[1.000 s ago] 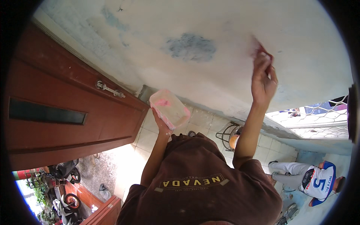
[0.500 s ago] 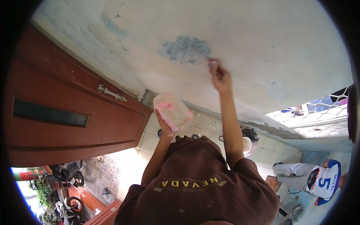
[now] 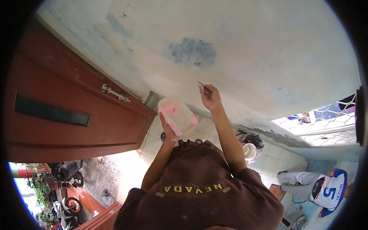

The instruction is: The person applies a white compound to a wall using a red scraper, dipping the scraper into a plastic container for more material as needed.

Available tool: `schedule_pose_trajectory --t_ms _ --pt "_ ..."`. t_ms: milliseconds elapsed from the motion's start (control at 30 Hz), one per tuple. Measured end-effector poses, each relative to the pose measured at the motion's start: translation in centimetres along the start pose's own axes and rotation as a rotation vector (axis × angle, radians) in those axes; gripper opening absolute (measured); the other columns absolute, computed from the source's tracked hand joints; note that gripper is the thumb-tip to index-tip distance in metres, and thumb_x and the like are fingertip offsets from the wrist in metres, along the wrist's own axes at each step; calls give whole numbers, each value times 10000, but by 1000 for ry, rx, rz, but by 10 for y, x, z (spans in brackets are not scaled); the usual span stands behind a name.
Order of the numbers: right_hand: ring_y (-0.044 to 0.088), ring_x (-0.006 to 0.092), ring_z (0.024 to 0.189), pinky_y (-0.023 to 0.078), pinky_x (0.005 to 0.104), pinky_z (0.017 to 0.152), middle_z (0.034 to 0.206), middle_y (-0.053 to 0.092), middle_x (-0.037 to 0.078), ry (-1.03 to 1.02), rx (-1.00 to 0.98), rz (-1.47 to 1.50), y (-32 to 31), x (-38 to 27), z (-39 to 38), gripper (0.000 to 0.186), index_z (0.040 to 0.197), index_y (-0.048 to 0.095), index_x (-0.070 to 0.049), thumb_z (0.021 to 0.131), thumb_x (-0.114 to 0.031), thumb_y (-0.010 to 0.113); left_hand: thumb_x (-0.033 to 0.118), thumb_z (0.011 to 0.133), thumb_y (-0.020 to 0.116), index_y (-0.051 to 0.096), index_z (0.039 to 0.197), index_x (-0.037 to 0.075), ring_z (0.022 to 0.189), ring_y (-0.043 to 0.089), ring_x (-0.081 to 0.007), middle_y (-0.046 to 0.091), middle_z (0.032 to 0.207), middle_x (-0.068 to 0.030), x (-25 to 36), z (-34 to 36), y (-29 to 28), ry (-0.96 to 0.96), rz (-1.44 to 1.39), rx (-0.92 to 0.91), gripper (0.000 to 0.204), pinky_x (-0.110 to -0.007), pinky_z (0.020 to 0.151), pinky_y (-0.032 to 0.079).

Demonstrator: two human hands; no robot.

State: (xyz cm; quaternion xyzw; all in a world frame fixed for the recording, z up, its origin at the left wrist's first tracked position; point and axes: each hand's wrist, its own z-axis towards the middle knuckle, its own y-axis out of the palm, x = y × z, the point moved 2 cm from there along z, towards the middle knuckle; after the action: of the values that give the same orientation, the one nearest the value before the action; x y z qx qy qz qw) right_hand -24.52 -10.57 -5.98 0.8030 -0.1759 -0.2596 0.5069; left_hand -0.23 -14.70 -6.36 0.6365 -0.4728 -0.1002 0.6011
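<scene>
Since the earlier frames our right hand [image 3: 210, 96] has come down the wall [image 3: 245, 50] from well right of the blue patch [image 3: 193, 51] to just below it. We pinch a thin brush [image 3: 203, 86] there; its tip is too small to make out, and whether it touches the wall we cannot tell. Our left hand [image 3: 168, 130] grips a plastic tub [image 3: 178, 115] smeared with pink from below, fingers mostly hidden behind it. Beside the tub stands a brown door [image 3: 65, 107]. Another person [image 3: 326, 188] sits at lower right, partly cut off.
</scene>
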Motion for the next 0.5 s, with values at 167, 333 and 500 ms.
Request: schedule_pose_trajectory --t_ms 167,333,500 --pt "594 393 1171 601 366 983 1210 573 311 39 -28 281 16 -22 46 180 1029 521 202 949 54 455 736 944 403 343 1521 203 1361 463 -331 445 1489 -88 -10 0 6 -29 28 14 788 -579 1098 423" --pt "548 401 1210 590 374 1005 1380 408 346 50 -413 666 94 -132 -76 390 1286 481 175 905 94 463 743 946 381 345 1519 196 1341 486 -332 464 1472 -93 -17 3 12 -55 -11 -69 792 -575 1091 435" --pt "640 255 1021 619 290 904 1282 492 281 -240 -466 419 98 -142 -145 516 1396 372 177 909 51 487 726 963 362 308 1538 191 1355 470 -324 442 1487 -90 -16 0 13 -23 -11 -61 787 -551 1102 426"
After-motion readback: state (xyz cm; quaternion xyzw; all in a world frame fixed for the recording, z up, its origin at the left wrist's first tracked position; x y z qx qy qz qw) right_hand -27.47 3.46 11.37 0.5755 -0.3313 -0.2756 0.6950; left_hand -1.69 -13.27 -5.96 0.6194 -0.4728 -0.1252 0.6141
